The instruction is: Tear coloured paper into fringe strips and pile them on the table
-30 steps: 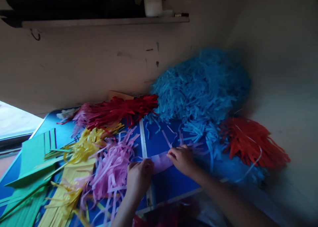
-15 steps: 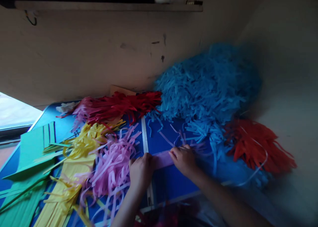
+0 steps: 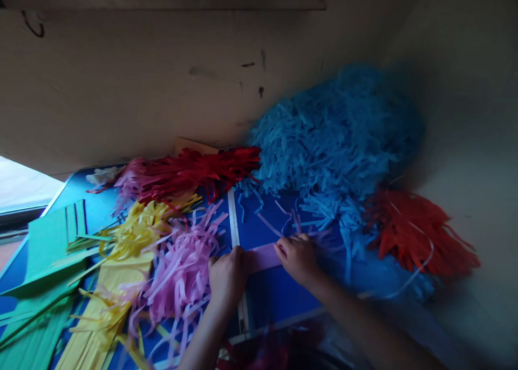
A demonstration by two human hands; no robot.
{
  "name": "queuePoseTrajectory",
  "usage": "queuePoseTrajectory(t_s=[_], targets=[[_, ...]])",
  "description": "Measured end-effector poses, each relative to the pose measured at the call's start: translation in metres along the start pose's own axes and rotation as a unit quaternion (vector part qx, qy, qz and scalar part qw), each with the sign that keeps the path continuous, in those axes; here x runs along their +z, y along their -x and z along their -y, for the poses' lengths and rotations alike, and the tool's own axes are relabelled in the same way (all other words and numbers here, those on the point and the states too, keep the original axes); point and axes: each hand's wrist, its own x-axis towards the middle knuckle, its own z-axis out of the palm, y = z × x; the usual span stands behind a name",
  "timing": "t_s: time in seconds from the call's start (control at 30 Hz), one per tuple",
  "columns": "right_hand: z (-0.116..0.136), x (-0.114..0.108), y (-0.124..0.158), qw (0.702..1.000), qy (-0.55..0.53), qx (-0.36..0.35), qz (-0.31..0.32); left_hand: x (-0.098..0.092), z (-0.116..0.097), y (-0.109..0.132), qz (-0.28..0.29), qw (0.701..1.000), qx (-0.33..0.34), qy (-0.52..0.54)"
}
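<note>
A strip of pink-lilac tissue paper [image 3: 264,258] is stretched flat over the blue table [image 3: 279,300], with cut fringe spreading at both ends. My left hand [image 3: 229,273] is closed on its left part, beside the pink fringe [image 3: 182,267]. Closed on the right part of the same strip is my right hand [image 3: 297,257]. Thin lilac strands stick out beyond the right hand. The fingertips of both hands are partly hidden by the hands themselves.
A big heap of blue fringe [image 3: 335,138] stands against the wall, with red-orange fringe [image 3: 421,232] to its right. Dark red fringe [image 3: 190,170] lies at the back. Yellow paper [image 3: 113,294] and green paper [image 3: 40,305] cover the left. A shelf [image 3: 162,2] hangs above.
The view has shifted slightly, so everything sits a little further up and left. Both hands keep their hold on the lilac strip, with almost no movement.
</note>
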Motion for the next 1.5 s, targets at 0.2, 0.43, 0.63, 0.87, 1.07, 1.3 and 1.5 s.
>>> queuePoseTrajectory(t_s=[0.2,0.43,0.63,0.87,1.07,1.3,1.5], targets=[[-0.004,-0.006,-0.002,1.000,0.003,0.027,-0.003,-0.001,-0.002,0.004,-0.071,0.997,0.005,-0.033],[-0.004,-0.034,-0.002,0.999,0.008,-0.021,-0.031,-0.011,0.001,-0.002,-0.034,0.949,0.297,-0.097],[-0.008,-0.033,-0.001,0.961,-0.064,-0.225,0.144,-0.022,-0.004,0.007,-0.022,0.947,0.307,-0.095],[-0.020,-0.022,-0.012,0.971,-0.128,-0.140,0.143,-0.010,0.006,0.009,-0.061,0.954,0.282,-0.081],[-0.029,-0.021,-0.012,0.966,-0.125,-0.192,0.123,0.000,0.022,0.010,-0.096,0.946,0.309,-0.034],[-0.037,-0.022,-0.020,0.968,-0.115,-0.169,0.144,0.001,0.027,0.010,-0.112,0.951,0.287,0.043],[-0.030,-0.027,-0.028,0.970,-0.109,-0.130,0.174,-0.006,0.025,0.006,-0.099,0.971,0.205,0.073]])
